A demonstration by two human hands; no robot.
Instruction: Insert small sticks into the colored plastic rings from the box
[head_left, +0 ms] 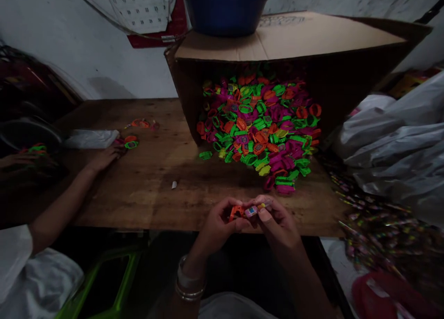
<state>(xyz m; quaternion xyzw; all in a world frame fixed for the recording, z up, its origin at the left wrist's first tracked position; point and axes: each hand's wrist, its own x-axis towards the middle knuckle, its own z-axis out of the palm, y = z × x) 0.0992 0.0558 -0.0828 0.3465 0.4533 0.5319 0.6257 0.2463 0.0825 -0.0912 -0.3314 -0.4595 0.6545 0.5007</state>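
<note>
My left hand (222, 219) is closed on an orange plastic toy watch (236, 212), held just over the table's front edge. In the fingers of my right hand (279, 219) is a small pink piece (251, 211) with a blue and white printed face, plus a yellow bit in clear wrapping (263, 205). Both hands are close together, and the pink piece lies right beside the orange watch; whether they touch I cannot tell. Beyond them a heap of green, orange, pink and yellow toy watches (260, 134) spills from a cardboard box lying on its side (298, 41).
A blue tub (225, 9) stands on the box. At left, a co-worker's hand (104, 157) reaches toward several toy watches (131, 144). A small white scrap (174, 184) lies on the wooden table (145, 203). Plastic bags (409, 134) and wrapped strips (388, 236) fill the right side.
</note>
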